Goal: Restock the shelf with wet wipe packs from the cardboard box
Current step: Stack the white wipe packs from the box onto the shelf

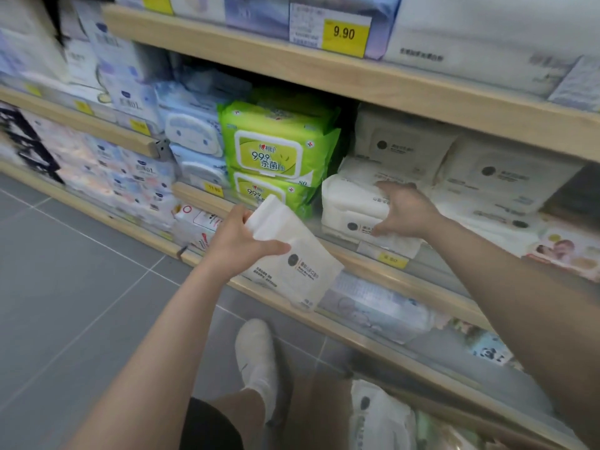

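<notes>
Left hand (240,245) grips white wipe pack (292,264) just in front of shelf (418,284). Right hand (406,211) spans and holds shelf pack (350,203). Best to steady that stack, then slide the new one in label-forward. Green packs (272,147) read "99.9", "80". Price tag (345,37) reads "9.90".

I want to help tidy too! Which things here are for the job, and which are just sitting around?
For the job: left hand, loose white pack it holds, right hand, shelved white pack it grips, shelf.
Just sitting around: green packs, blue packs, yellow price tag, white shoe.
</notes>
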`<move>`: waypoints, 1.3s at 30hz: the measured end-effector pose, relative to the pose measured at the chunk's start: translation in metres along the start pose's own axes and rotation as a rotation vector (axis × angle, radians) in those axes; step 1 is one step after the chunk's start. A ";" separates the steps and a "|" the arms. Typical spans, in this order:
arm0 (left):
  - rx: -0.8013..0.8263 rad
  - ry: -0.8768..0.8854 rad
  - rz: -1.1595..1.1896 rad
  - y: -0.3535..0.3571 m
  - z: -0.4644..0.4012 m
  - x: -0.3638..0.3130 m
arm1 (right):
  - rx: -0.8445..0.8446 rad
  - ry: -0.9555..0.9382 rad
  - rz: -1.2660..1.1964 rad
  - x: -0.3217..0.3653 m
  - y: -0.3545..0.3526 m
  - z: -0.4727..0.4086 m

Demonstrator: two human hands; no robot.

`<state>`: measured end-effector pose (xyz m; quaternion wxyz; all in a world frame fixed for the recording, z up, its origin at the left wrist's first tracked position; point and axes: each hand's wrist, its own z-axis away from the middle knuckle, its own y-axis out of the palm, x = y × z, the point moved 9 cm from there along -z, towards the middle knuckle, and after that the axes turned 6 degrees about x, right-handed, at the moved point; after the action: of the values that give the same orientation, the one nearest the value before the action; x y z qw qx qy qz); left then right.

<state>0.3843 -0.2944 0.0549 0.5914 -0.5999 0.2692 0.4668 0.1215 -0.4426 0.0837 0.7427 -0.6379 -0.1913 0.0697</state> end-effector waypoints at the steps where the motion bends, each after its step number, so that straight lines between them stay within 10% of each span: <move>1: -0.003 -0.001 0.009 0.000 0.000 0.000 | 0.002 -0.012 -0.001 0.000 0.003 -0.001; 12: 0.008 -0.006 -0.010 0.001 0.004 0.002 | 0.046 0.004 0.393 0.001 0.021 -0.005; 20: 0.174 0.096 0.102 0.029 0.022 -0.020 | 0.151 -0.399 -0.074 0.078 0.037 0.087; 26: 0.413 0.169 0.117 0.092 0.047 -0.053 | 0.420 -0.190 -0.621 0.033 0.071 0.134; 33: 0.648 0.278 -0.073 0.177 0.064 -0.073 | 0.234 -0.001 -0.591 -0.043 0.053 0.200; 39: 0.350 0.489 -0.275 0.178 0.024 -0.126 | 0.092 0.149 -0.337 -0.115 -0.011 0.225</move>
<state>0.1705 -0.3280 0.0870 0.6610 -0.6141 0.3958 0.1714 -0.0695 -0.2778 0.0976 0.7845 -0.5654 -0.2365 -0.0946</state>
